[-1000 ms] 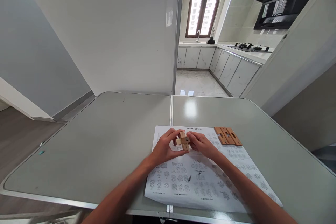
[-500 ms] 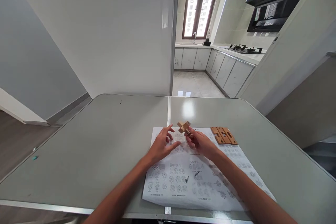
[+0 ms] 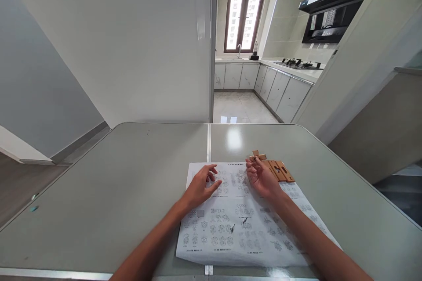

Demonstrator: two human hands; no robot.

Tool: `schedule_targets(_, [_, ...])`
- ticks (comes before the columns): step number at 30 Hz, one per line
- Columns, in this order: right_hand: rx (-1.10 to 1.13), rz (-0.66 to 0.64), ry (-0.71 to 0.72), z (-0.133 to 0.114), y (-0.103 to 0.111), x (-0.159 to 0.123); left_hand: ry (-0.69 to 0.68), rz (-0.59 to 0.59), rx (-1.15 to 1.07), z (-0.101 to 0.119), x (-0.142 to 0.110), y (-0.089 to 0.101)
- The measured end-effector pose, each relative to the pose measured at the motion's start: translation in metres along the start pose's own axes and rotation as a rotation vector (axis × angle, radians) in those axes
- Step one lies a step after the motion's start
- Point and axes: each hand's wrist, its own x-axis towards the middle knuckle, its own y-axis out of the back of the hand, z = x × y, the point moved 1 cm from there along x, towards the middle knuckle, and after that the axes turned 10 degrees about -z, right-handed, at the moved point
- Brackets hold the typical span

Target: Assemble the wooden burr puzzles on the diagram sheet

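With right hand (image 3: 260, 174) curled at interlocked wooden block (image 3: 258, 156) beside slotted pieces (image 3: 281, 172), unclear whether gripped; with left hand (image 3: 200, 185) loosely spread, empty, above printed sheet (image 3: 244, 202). Judged as placement; needs careful release next.

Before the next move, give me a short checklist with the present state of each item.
1. Left hand free: ok, open with nothing visible in it.
2. Wooden block assembly located: ok, at the right hand.
3. Right hand's hold on it: cannot tell; that hand partly hides it.
4. Assembly separate from the flat wooden pieces: cannot tell; contact is unclear.
5. Printed sheet fully visible: not ok, both hands cover parts of it.
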Motion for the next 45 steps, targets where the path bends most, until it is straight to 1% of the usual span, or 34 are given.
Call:
schedule_targets(2, [-0.065,-0.012,-0.033,0.003,-0.008,-0.006,0.006,-0.002,-0.002,0.000,0.000,0.000])
schedule_targets(5, [-0.255,-0.096,-0.131,0.008,-0.021,-0.016,-0.002,-0.001,0.009,-0.001,0.001,0.000])
schedule_targets(7, [-0.405,-0.145,-0.138,0.010,-0.027,-0.021,-0.004,-0.005,0.015,0.000,0.000,0.001])
schedule_targets(12, [-0.748,-0.217,0.000,0.015,-0.030,-0.023,0.002,-0.034,0.033,0.004,-0.001,0.003])
schedule_targets(17, [-0.904,-0.240,0.069,0.025,-0.027,-0.020,-0.011,-0.051,0.057,0.004,-0.001,0.003])
schedule_targets(20, [-0.959,-0.247,0.088,0.026,-0.029,-0.021,-0.024,-0.047,0.118,0.000,-0.001,0.003])
schedule_targets(25, [-0.992,-0.244,0.107,0.025,-0.032,-0.023,0.000,0.024,0.275,-0.011,-0.003,0.006])
schedule_targets(31, [-1.004,-0.242,0.101,0.029,-0.030,-0.021,0.007,0.078,0.374,-0.016,-0.004,0.008])
schedule_targets(35, [-1.025,-0.246,0.121,0.028,-0.028,-0.022,0.022,0.082,0.387,-0.017,-0.003,0.007])
schedule_targets(38, [-1.031,-0.247,0.120,0.026,-0.026,-0.023,0.003,0.076,0.375,-0.016,-0.003,0.007])
schedule_targets(45, [-1.017,-0.243,0.111,0.017,-0.012,-0.024,-0.024,0.059,0.369,-0.012,-0.003,0.007])
